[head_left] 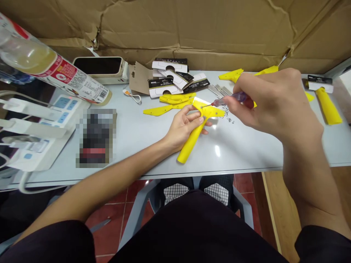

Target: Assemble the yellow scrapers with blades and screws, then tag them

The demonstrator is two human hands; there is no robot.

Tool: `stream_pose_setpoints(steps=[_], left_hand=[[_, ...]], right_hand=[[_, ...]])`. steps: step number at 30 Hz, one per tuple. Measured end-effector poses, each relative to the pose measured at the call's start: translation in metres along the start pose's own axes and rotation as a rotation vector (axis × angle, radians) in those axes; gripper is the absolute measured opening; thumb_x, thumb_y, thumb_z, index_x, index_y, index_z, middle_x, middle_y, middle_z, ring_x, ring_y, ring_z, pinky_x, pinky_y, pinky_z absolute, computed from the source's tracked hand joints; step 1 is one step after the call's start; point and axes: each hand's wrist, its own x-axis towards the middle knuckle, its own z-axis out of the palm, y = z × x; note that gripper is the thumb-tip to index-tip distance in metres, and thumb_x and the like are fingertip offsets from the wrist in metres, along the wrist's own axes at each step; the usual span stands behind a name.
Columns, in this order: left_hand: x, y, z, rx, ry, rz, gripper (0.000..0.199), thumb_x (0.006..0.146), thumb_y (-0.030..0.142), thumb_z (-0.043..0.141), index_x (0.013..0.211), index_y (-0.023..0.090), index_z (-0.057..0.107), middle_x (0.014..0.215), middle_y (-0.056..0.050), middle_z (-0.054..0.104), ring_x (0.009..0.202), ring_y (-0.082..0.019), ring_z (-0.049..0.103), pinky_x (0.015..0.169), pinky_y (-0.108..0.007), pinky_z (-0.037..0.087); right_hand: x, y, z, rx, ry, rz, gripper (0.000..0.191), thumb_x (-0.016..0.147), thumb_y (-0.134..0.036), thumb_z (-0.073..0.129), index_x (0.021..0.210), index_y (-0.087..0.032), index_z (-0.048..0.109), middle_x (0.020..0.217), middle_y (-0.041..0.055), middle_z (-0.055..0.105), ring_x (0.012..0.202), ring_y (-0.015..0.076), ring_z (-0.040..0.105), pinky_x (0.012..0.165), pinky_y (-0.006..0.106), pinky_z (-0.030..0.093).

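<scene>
Yellow handled part [193, 140], held over the desk [153, 146], its lower end toward the front edge. Fingers of the left hand [189, 123] curl round its neck; those of the right hand [270, 104] close on a screwdriver [240, 96]. Apparent step: screw-driving; the next move calls for steady, aligned turning.

A glossy pale table [246, 153] is carrying a white power strip [52, 149] and a standing bottle [76, 81] toward its left end; packaging cards [167, 87], yellow pieces [157, 110] and small screws [229, 119] are lying toward the far edge.
</scene>
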Motion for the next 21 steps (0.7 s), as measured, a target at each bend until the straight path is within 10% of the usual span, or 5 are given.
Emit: stream_pose_setpoints(steps=[9, 15, 21], left_hand=[[-0.0014, -0.0023, -0.0009, 0.054, -0.043, 0.003, 0.049, 0.082, 0.029, 0.093, 0.11, 0.022, 0.054, 0.109, -0.007, 0.082, 0.086, -0.021, 0.082, 0.065, -0.031, 0.066], [-0.001, -0.001, -0.0003, 0.041, -0.038, -0.006, 0.049, 0.081, 0.029, 0.093, 0.11, 0.021, 0.054, 0.109, -0.008, 0.082, 0.082, -0.02, 0.081, 0.064, -0.03, 0.065], [-0.0006, -0.0021, -0.0014, 0.039, -0.029, 0.001, 0.048, 0.082, 0.028, 0.092, 0.108, 0.023, 0.053, 0.108, -0.006, 0.082, 0.084, -0.02, 0.081, 0.065, -0.03, 0.065]], right_hand=[[0.0042, -0.0037, -0.0066, -0.118, -0.101, 0.04, 0.06, 0.114, -0.055, 0.028, 0.094, -0.024, 0.076, 0.068, 0.0119, 0.069, 0.065, 0.0308, 0.065, 0.059, 0.043, 0.025], [-0.0006, 0.0005, -0.0023, 0.128, -0.094, -0.056, 0.04, 0.112, -0.047, 0.044, 0.13, -0.023, 0.07, 0.089, 0.0066, 0.079, 0.078, 0.0306, 0.073, 0.069, 0.042, 0.043], [-0.0017, -0.0009, 0.003, 0.152, -0.074, -0.063, 0.03, 0.108, -0.037, 0.049, 0.115, -0.021, 0.074, 0.088, 0.008, 0.078, 0.076, 0.0299, 0.071, 0.069, 0.042, 0.046]])
